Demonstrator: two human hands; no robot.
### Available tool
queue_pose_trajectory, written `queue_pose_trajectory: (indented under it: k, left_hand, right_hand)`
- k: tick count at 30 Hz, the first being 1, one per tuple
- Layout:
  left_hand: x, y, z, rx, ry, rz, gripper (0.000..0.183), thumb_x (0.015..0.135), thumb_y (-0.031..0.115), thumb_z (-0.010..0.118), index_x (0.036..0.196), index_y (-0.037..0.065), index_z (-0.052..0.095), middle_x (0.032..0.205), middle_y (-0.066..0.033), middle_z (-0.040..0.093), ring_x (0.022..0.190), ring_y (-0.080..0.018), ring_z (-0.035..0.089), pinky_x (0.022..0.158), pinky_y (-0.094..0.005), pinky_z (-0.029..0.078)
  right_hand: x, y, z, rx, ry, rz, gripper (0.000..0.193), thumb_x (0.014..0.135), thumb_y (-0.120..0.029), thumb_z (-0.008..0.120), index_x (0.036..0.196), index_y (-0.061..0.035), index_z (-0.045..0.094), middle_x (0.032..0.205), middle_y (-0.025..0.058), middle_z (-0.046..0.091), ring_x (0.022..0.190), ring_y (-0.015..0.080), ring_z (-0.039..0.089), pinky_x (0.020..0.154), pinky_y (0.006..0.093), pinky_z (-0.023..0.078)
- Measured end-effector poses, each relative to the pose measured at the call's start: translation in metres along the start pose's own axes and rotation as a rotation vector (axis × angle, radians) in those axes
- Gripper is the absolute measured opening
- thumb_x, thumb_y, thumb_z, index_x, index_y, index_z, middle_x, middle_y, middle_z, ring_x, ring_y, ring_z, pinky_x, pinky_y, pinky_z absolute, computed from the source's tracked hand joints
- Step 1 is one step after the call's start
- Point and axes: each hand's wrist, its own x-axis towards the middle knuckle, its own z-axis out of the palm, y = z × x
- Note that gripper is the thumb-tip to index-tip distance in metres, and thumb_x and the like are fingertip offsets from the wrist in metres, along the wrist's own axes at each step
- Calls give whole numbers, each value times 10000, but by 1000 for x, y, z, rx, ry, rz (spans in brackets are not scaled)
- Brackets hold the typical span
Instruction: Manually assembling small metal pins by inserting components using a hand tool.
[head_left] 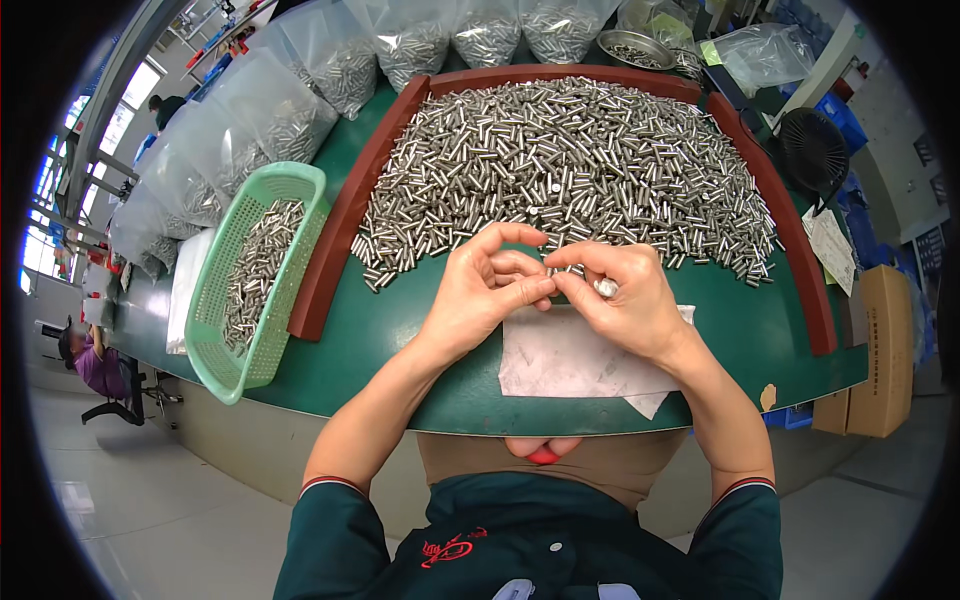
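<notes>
My left hand [492, 285] and my right hand [632, 300] meet above the green table, near the front edge of a wide heap of short metal pins [570, 160]. The right hand is closed on metal pins [572, 269] that show between its thumb and forefinger. A rounded silvery end [606, 287] sticks out beside its curled fingers. With fingers curled and the thumb drawn in, my left hand touches the right fingertips; what it pinches is hidden. A stained whitish cloth [560, 360] lies flat under the hands.
Dark red wooden bars [345, 225] fence the heap on three sides. At left stands a green plastic basket [207, 335] holding more pins. Clear bags of pins [345, 75] line the back and left. A small black fan [812, 150] and cardboard box [880, 350] are at right.
</notes>
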Motion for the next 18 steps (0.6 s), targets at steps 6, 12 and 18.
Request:
queue_pose_trajectory:
  k: [6,12,18]
  left_hand:
    - [0,-2,-1,-19,-19,-40,331,777,-10,579,1077,-16,438,828,-134,618,739,-152,603,674,-249,494]
    - [2,0,-1,-56,-27,-40,316,775,-19,574,1063,-16,444,832,-141,617,739,-155,603,683,-255,496]
    - [3,-3,-2,-13,-18,-14,305,773,24,592,1044,-14,457,820,-103,612,746,-155,614,690,-246,495]
  right_hand:
    - [0,4,1,54,9,-5,49,739,-52,546,727,-27,586,637,102,611,531,223,603,477,297,461]
    - [2,1,-2,39,17,-13,46,747,-38,536,733,-24,577,619,95,605,544,213,610,478,295,465]
    - [2,2,-3,12,17,-2,33,748,-31,538,744,-22,570,610,93,596,533,214,605,475,291,462]
